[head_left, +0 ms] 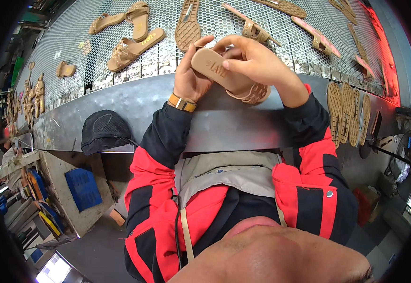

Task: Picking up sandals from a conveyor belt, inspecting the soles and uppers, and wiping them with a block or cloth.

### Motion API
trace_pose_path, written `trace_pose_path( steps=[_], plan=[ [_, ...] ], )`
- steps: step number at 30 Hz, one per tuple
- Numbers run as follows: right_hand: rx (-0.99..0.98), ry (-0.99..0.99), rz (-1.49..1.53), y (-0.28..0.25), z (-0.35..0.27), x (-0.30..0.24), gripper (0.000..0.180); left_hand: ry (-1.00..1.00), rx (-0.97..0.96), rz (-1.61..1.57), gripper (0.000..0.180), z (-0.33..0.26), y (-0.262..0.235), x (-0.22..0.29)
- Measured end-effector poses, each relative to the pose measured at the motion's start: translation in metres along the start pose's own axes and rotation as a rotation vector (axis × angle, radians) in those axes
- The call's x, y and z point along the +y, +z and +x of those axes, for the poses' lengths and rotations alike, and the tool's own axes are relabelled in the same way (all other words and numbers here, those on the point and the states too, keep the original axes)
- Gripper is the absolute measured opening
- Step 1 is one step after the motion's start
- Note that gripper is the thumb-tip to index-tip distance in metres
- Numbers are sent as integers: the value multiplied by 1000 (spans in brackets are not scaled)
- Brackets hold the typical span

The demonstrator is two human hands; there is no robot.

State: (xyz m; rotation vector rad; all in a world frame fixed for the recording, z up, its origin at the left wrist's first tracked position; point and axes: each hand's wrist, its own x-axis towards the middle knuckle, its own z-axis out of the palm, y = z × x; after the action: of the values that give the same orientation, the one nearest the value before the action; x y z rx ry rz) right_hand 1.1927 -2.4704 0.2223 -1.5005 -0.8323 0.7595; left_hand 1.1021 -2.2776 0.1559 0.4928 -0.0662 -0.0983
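Over the smooth metal edge of the bench, I hold a tan sandal [236,81] with its insole facing up and its decorated strap toward my body. My left hand [192,75] grips it near the far end, fingers behind the sole. My right hand [255,59] is closed round its side, the thumb lying on the insole beside the printed mark. On the mesh just beyond, another sandal [188,28] lies with its patterned outsole up. To the left lies a tan sandal [137,49] with a woven strap, next to a similar sandal [139,21].
A perforated metal conveyor [87,52] carries several more sandals. Several soles [349,113] stand along its right side. A black mesh cap [105,131] sits on the metal ledge [158,104] at left. Below is a wooden rack [57,184] with a blue plastic piece [83,188].
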Motion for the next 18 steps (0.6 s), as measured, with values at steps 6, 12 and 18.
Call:
trace_pose_path(
  steps=[6,12,18],
  plan=[
    [363,-269,-1109,49,-15,-1,49,225,213,37,44,8,-4,-2],
    [372,-231,-1147,56,-13,9,46,225,194,38,52,9,3,-2],
    [314,-249,-1151,48,-16,11,49,260,172,-69,60,13,7,-3]
  ],
)
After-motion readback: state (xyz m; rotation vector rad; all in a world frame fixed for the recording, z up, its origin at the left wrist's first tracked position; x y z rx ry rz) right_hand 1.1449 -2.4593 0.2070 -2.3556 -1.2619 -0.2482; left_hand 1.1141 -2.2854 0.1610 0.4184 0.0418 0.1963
